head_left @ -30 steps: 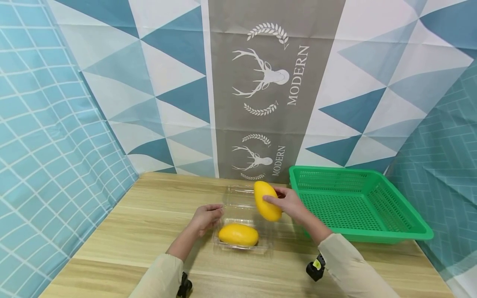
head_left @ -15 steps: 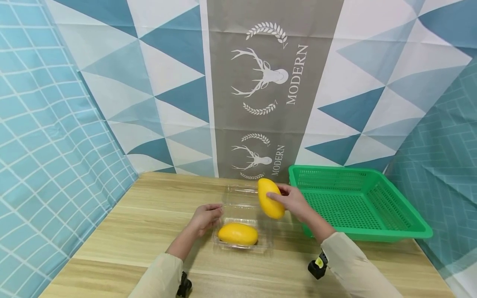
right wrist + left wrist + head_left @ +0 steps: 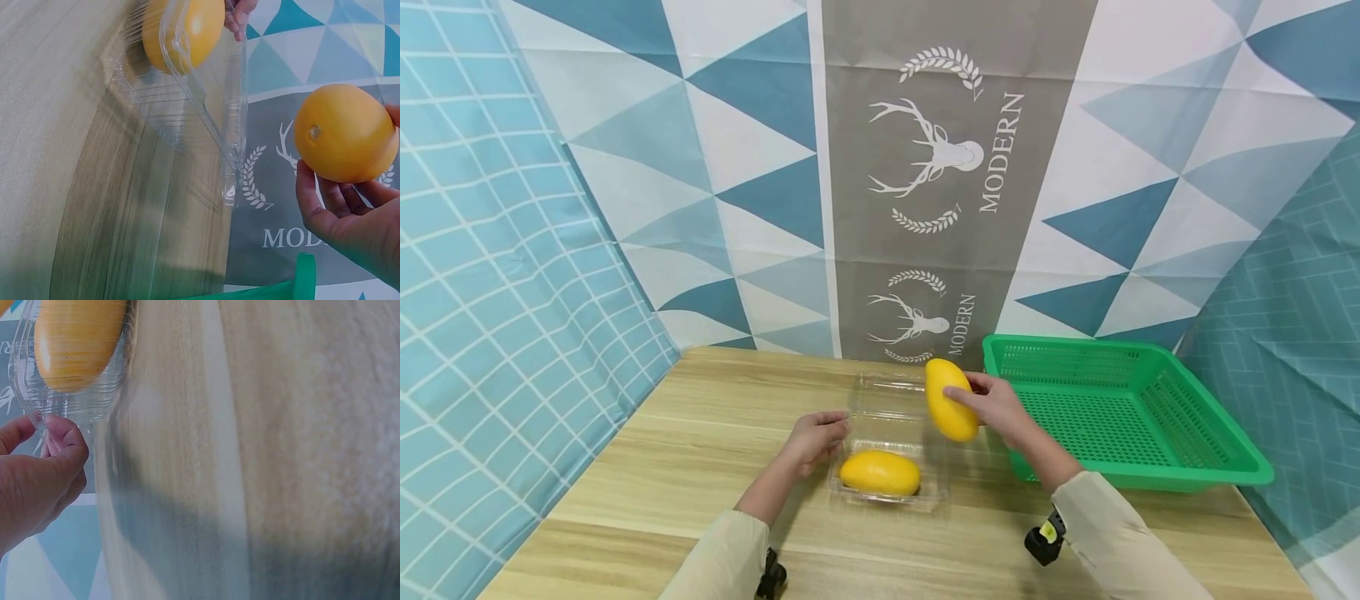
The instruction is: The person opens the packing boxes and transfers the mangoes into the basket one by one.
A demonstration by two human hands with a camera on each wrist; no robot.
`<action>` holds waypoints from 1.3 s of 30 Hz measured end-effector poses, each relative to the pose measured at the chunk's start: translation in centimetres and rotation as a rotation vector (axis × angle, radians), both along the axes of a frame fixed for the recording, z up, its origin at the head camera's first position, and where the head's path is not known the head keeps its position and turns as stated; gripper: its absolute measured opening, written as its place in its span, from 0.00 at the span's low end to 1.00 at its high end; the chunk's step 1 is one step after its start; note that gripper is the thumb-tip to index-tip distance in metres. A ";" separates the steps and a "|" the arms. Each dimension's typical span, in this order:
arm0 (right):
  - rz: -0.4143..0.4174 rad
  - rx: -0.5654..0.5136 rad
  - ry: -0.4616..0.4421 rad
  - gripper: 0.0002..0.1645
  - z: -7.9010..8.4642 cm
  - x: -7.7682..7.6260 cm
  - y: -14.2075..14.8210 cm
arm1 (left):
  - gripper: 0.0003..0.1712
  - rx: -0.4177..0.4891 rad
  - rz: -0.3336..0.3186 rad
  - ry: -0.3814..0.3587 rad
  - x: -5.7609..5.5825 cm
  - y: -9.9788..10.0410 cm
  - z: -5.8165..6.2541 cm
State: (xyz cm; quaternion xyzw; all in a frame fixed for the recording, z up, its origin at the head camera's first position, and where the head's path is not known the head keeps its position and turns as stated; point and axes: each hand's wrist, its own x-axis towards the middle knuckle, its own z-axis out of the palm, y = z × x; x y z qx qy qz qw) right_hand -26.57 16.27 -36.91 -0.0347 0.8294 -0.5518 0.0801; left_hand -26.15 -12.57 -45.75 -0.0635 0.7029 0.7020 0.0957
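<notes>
My right hand (image 3: 1000,410) grips a yellow mango (image 3: 951,404) in the air, beside the right edge of an open clear plastic clamshell box (image 3: 883,429). In the right wrist view, that mango (image 3: 344,134) rests in curled fingers, its stem end facing the camera. Another mango (image 3: 880,472) lies lengthwise in the near half of the box, seen through the plastic wall in the left wrist view. At the box's left edge is my left hand (image 3: 815,440); thumb and forefinger pinch the plastic rim in the left wrist view. The lid lies folded back toward the wall.
A green perforated plastic basket (image 3: 1120,417) stands on the right of the wooden table (image 3: 700,500), with no fruit in it. Patterned cloth (image 3: 925,208) hangs behind the table's far edge, and more cloth hangs at both sides.
My right hand has moved slightly to the right with the mango, away from the box. The left hand, the box and the mango in it have stayed put.
</notes>
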 end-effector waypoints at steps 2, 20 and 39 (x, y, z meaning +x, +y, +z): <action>-0.008 0.004 -0.005 0.41 0.1 0.1 0.0 | 0.20 0.003 0.004 0.000 0.0 0.0 0.0; -0.048 0.023 -0.012 0.41 0.8 0.3 1.2 | 0.20 0.009 0.002 -0.001 0.1 0.0 0.0; -0.064 0.015 -0.024 0.45 1.3 0.2 2.4 | 0.20 0.005 -0.002 0.012 0.2 -0.1 0.0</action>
